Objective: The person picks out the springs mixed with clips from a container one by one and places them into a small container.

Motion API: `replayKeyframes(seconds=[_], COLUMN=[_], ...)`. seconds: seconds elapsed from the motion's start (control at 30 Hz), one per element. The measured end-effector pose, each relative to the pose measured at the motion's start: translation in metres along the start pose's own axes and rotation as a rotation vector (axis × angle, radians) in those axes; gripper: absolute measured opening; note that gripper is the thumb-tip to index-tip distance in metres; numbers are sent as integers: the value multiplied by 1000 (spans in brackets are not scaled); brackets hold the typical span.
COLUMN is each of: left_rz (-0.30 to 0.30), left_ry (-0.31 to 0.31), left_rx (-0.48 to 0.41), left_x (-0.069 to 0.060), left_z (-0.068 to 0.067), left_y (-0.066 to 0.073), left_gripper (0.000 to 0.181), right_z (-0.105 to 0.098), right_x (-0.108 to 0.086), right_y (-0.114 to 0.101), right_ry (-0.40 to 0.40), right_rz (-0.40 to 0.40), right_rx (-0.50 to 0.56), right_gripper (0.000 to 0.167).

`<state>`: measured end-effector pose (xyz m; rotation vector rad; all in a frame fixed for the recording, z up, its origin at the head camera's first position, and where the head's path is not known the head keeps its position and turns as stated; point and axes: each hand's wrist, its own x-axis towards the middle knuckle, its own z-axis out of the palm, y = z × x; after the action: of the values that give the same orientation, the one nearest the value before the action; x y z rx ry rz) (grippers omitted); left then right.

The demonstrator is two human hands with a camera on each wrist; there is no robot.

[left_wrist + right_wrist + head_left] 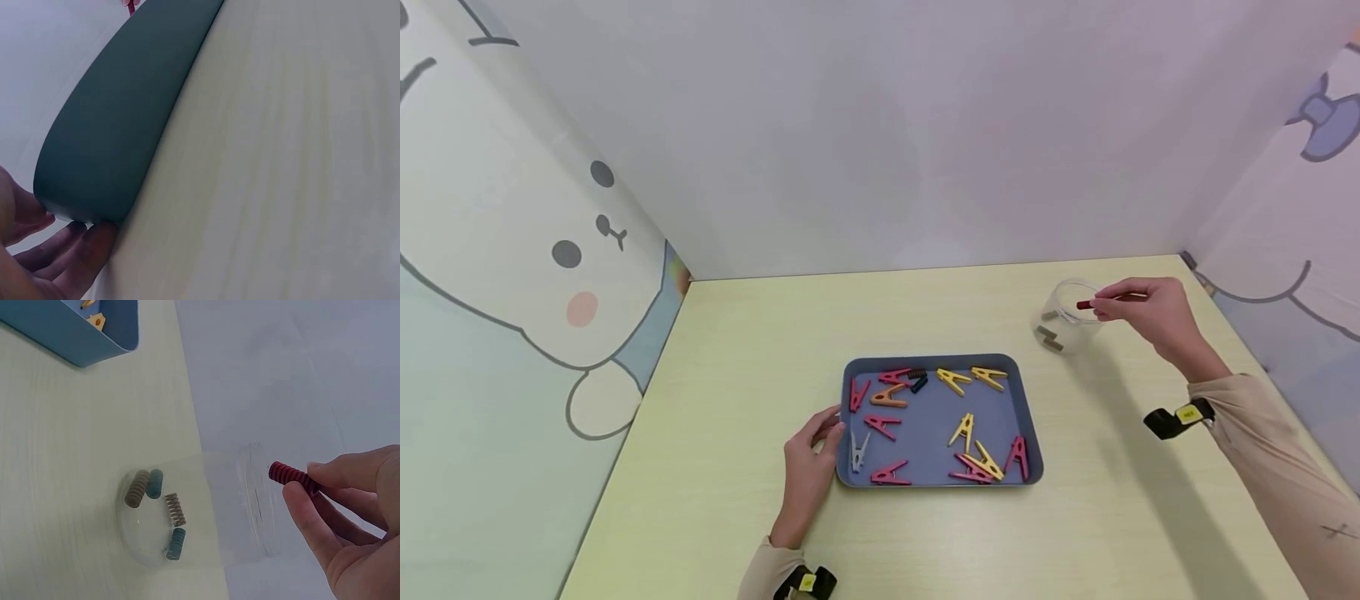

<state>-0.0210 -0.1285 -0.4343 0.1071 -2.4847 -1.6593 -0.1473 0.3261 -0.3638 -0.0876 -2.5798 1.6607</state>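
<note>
Pale wood-grain table (737, 375), cartoon art on the side walls (475, 192). Just off the fingertips of our right hand (1150, 312) there's a clear round jar (254, 500), its rim between us and the brown and teal springs (137, 489) inside. Our left hand (808, 467) has bent fingers holding a smooth blue-grey tray (928, 433) of colourful clips (952, 381). Right fingers are pinching a dark red spring (290, 474), ribbed and cylindrical, near the jar's rim.

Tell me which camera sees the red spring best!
The right wrist view: the red spring is close, its coils clear where the fingers pinch it. The head view shows a small red piece; the left wrist view, a red bit at the top edge, probably it.
</note>
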Motion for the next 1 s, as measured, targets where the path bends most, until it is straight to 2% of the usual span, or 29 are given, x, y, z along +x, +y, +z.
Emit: replayKeyframes(seconds=[0.3,0.67,0.8,0.9,1.0], left_rz=[12,3,17,37,54], left_ry=[2,1,4,4,-2], left_rx=[-4,-2,-4,-13,-10], left_x=[-1,-3,2,3,0], left_z=[0,0,4,4,1], left_y=[-1,-1,-24,-30,-13], left_gripper=[26,26,26,25,25], right_z=[1,3,3,4,5], right_x=[4,3,1,1,1], right_y=[3,2,2,2,3], right_ry=[-5,-25,-31,-35,-38], right_rz=[-32,-45,-55,-58,-57], right_rx=[-132,-225,-234,-251,-275], right_gripper=[35,33,31,31,31])
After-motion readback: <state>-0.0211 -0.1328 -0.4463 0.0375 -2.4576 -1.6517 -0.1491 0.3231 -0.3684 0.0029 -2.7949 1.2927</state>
